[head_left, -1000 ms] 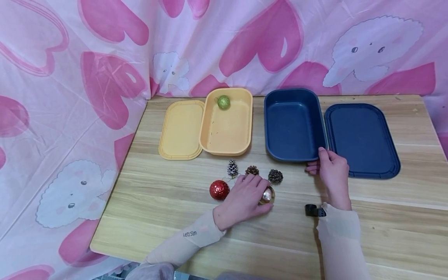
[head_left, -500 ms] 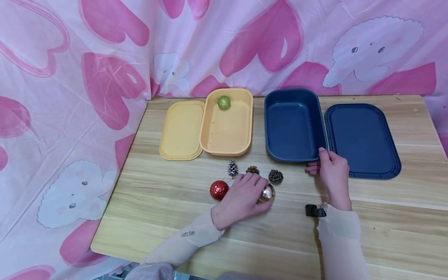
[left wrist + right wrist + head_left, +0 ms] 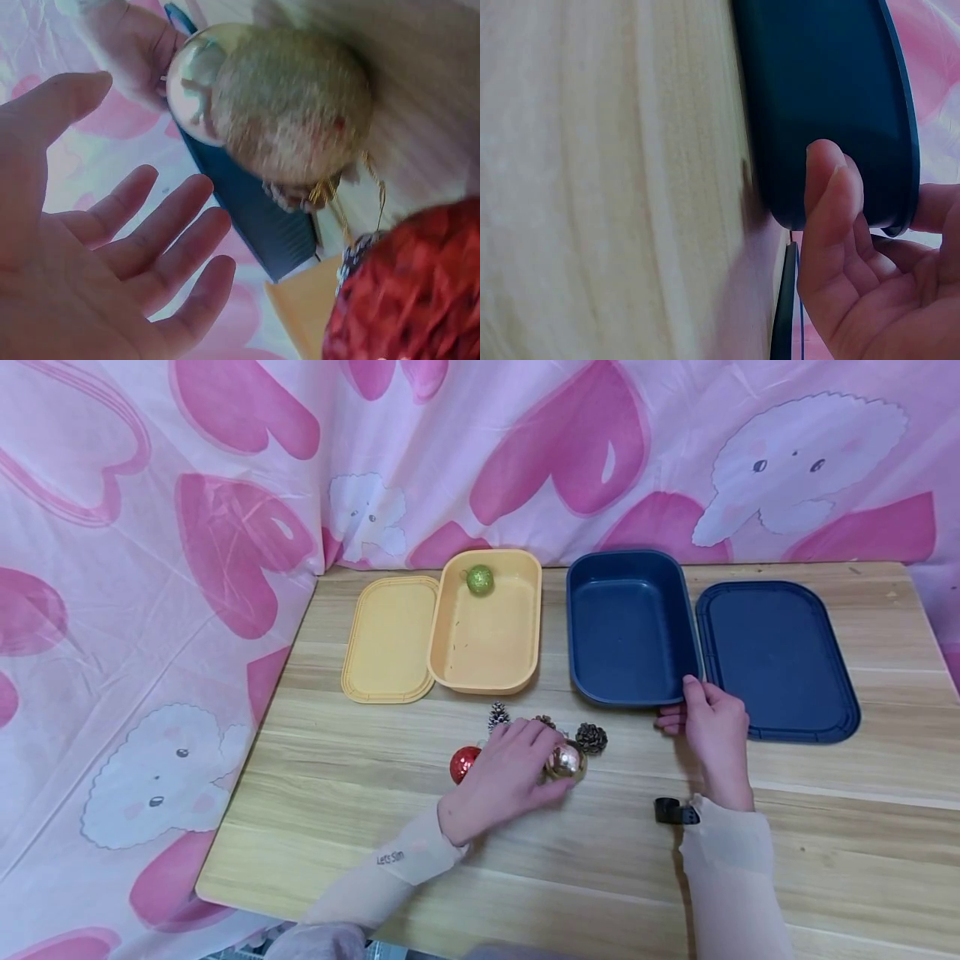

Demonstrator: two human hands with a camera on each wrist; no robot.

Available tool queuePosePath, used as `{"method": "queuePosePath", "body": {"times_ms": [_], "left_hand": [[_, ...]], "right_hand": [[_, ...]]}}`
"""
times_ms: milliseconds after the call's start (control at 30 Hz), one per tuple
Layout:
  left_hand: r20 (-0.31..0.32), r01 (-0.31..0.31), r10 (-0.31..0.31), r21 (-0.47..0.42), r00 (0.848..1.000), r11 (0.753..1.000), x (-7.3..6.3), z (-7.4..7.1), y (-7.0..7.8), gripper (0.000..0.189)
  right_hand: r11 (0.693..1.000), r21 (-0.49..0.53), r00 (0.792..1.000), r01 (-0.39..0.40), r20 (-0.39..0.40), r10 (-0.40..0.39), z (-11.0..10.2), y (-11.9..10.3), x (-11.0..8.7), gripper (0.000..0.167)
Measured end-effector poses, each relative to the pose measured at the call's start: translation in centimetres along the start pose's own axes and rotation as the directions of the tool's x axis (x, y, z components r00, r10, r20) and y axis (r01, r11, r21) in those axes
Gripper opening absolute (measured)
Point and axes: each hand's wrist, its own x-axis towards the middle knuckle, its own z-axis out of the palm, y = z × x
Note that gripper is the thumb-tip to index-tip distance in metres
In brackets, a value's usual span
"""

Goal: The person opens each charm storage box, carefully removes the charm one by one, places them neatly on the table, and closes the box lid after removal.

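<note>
Your left hand [image 3: 506, 773]: fingers spread wide; shiny gold ball [image 3: 565, 761] lies near, at its three o'clock. Dark-blue box [image 3: 632, 635]: stands between that hand's one and two o'clock. Your right hand [image 3: 717, 724]: grips the box's corner between four and five o'clock. Dark-blue lid [image 3: 782, 662]: two o'clock of that hand.
</note>
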Motion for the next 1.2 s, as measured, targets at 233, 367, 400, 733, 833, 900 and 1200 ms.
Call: {"method": "queuePosePath", "body": {"times_ms": [233, 367, 400, 733, 833, 900, 1200], "left_hand": [[-0.049, 0.019, -0.025, -0.129, 0.998, 0.991, 0.1, -1.8, -1.3, 0.039], [-0.091, 0.032, -0.047, -0.158, 0.995, 0.987, 0.1, -3.1, -2.3, 0.038], [-0.106, 0.034, -0.051, -0.156, 0.993, 0.987, 0.1, -3.5, -2.6, 0.037], [-0.211, 0.055, -0.084, -0.137, 0.974, 0.989, 0.3, -7.1, -5.1, 0.034], [-0.229, 0.060, -0.087, -0.124, 0.969, 0.990, 0.5, -8.0, -5.7, 0.035], [-0.245, 0.064, -0.090, -0.112, 0.965, 0.992, 0.8, -8.6, -6.2, 0.035], [-0.264, 0.103, -0.118, -0.069, 0.957, 0.992, 2.5, -10.1, -8.5, 0.035]], "right_hand": [[0.999, 0.042, 1.000, 0.008, 0.014, -0.009, -0.1, -0.1, 0.0, 0.056], [0.999, 0.033, 1.000, 0.015, 0.016, -0.016, -0.1, -0.1, -0.1, 0.056], [0.999, 0.030, 1.000, 0.015, 0.016, -0.016, -0.1, -0.1, -0.1, 0.056], [0.999, 0.038, 1.000, 0.013, 0.013, -0.013, 0.0, -0.1, -0.1, 0.056], [0.999, 0.041, 1.000, 0.011, 0.011, -0.011, 0.0, -0.1, -0.1, 0.057], [0.999, 0.039, 1.000, 0.008, 0.011, -0.009, 0.0, -0.1, 0.0, 0.057], [0.999, 0.033, 0.999, 0.022, 0.023, -0.023, 0.0, -0.1, 0.0, 0.058]]}}
